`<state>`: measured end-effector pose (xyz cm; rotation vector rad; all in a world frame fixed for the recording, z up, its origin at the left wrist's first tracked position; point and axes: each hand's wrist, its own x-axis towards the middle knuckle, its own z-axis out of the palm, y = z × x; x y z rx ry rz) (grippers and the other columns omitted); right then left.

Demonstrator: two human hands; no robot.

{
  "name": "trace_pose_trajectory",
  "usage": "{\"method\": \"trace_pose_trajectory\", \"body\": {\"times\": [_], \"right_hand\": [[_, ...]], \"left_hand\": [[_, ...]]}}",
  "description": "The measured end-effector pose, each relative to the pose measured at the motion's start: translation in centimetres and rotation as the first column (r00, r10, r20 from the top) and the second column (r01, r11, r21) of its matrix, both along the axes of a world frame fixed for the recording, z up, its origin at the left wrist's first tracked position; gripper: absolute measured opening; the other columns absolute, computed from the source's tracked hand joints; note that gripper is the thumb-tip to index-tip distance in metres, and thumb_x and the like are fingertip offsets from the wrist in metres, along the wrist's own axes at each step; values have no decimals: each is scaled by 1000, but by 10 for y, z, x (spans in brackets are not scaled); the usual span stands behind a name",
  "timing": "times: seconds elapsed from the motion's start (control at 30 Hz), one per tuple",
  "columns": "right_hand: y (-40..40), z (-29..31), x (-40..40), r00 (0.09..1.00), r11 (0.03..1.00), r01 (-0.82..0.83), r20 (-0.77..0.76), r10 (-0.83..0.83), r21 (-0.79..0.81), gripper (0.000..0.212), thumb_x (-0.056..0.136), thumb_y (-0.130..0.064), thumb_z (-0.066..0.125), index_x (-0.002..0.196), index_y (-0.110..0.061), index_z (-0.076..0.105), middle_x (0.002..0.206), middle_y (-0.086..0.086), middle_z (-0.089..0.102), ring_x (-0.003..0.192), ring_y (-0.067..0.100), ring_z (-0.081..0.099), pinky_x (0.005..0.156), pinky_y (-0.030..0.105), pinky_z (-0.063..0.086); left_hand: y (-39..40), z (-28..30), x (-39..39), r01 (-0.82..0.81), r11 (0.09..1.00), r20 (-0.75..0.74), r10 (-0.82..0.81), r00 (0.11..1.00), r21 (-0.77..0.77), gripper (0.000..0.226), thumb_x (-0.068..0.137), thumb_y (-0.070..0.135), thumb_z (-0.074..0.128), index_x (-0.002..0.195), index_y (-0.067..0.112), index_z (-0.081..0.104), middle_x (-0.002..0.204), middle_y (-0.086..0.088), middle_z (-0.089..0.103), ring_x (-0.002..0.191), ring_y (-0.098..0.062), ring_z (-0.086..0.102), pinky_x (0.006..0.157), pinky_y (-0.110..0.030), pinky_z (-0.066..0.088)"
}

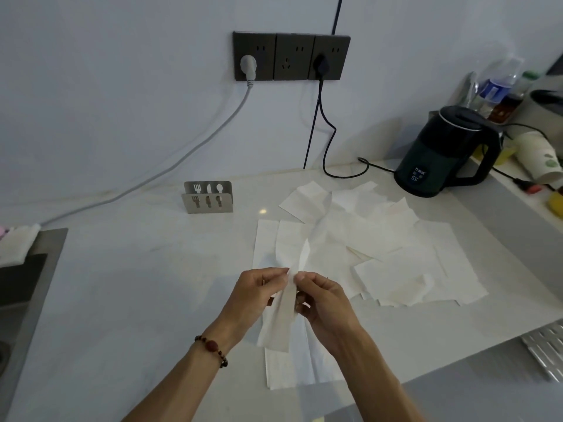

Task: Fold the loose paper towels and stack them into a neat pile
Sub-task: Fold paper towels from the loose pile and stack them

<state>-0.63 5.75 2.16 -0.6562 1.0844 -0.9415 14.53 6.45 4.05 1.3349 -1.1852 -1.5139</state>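
Both hands hold one white paper towel [281, 321] up above the counter, near the front middle. My left hand [259, 292] pinches its top edge from the left, and my right hand [323, 300] pinches the same edge from the right, fingertips almost meeting. The towel hangs down between the hands in a narrow folded strip. Under it lies another flat towel [286, 370] near the counter's front edge. Several loose towels [380, 248] lie spread and overlapping on the counter behind and to the right of the hands.
A metal napkin holder [208, 197] stands at the back left of the white counter [137, 284]. A dark electric kettle [447, 153] sits at the back right, its cord running to wall sockets [291, 56]. Cups and bottles [518, 117] crowd the far right. A sink [24, 284] lies at left.
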Motion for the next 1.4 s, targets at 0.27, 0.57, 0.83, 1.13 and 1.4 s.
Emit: {"method": "trace_pose_trajectory", "body": {"times": [0.27, 0.57, 0.83, 1.13, 1.4], "right_hand": [[4, -12, -3, 983, 992, 102, -163, -90, 72, 15, 93, -13, 60, 84, -3, 66, 79, 8, 64, 72, 20, 57, 71, 36, 49], [21, -47, -17, 796, 999, -7, -605, 26, 33, 11, 83, -8, 69, 80, -18, 73, 82, 11, 72, 73, 20, 66, 78, 42, 57], [32, -62, -9, 467, 983, -172, -873, 140, 65, 18, 89, -27, 65, 76, -15, 70, 72, -4, 68, 66, 10, 62, 56, 16, 45], [33, -67, -7, 341, 979, -194, -932, 124, 59, 22, 91, -24, 58, 73, -14, 64, 66, -1, 65, 60, 13, 61, 53, 20, 46], [34, -72, -6, 341, 981, -176, -930, 138, 81, 23, 90, -23, 57, 70, -11, 61, 62, 1, 62, 55, 14, 56, 49, 23, 44]], "left_hand": [[3, -29, 16, -250, 963, 151, 234, 961, 99, 18, 94, 15, 59, 87, 15, 76, 85, -4, 75, 82, -21, 71, 77, -32, 55], [40, -61, 50, -396, 913, 332, 346, 878, 96, 14, 91, 14, 64, 80, 12, 73, 81, 0, 74, 80, -22, 70, 78, -41, 57], [60, -87, 58, -409, 901, 400, 325, 857, 143, 13, 88, 14, 67, 76, 13, 72, 75, 2, 73, 77, -22, 70, 74, -38, 56], [56, -98, 55, -417, 893, 427, 315, 847, 168, 14, 88, 15, 67, 75, 8, 68, 72, -1, 72, 72, -24, 67, 65, -31, 50], [50, -101, 54, -417, 899, 473, 310, 825, 136, 16, 87, 16, 67, 72, 9, 67, 69, 1, 70, 64, -13, 61, 59, -22, 45]]}}
